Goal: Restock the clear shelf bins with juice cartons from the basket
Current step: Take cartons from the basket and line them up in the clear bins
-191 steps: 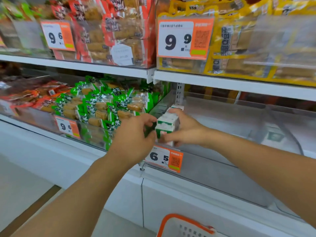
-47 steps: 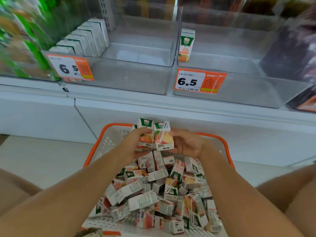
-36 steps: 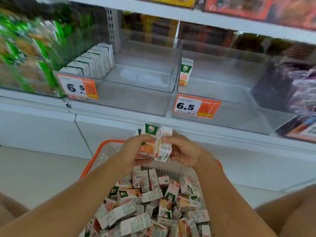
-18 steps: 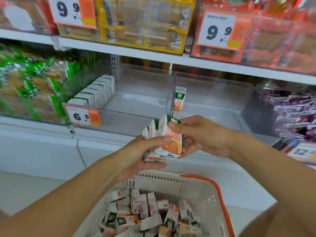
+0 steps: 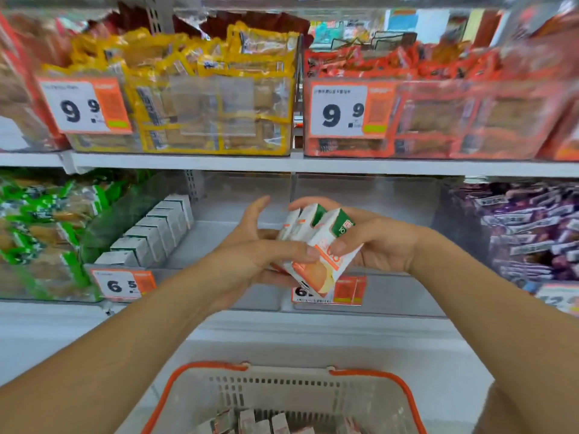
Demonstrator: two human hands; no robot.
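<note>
Both hands hold a small bunch of white, green and orange juice cartons (image 5: 319, 245) in front of the lower shelf. My left hand (image 5: 250, 245) supports the bunch from the left and below, thumb across the front carton. My right hand (image 5: 372, 239) grips the cartons from the right, fingers curled over their tops. Behind the hands are two clear shelf bins: the left bin (image 5: 219, 239) has a row of several cartons (image 5: 156, 230) along its left wall, and the right bin (image 5: 391, 286) is mostly hidden by my hands. The white basket with an orange rim (image 5: 288, 389) sits below, more cartons inside.
Price tags reading 6.5 (image 5: 123, 285) hang on the bin fronts. Green snack packs (image 5: 40, 227) fill the bin at the left, purple packs (image 5: 526, 233) the one at the right. The upper shelf (image 5: 282, 164) carries yellow and red snack packs.
The hands have risen with the cartons from the basket up to the level of the lower shelf bins. The view has tilted upward, so the basket now lies at the bottom edge.
</note>
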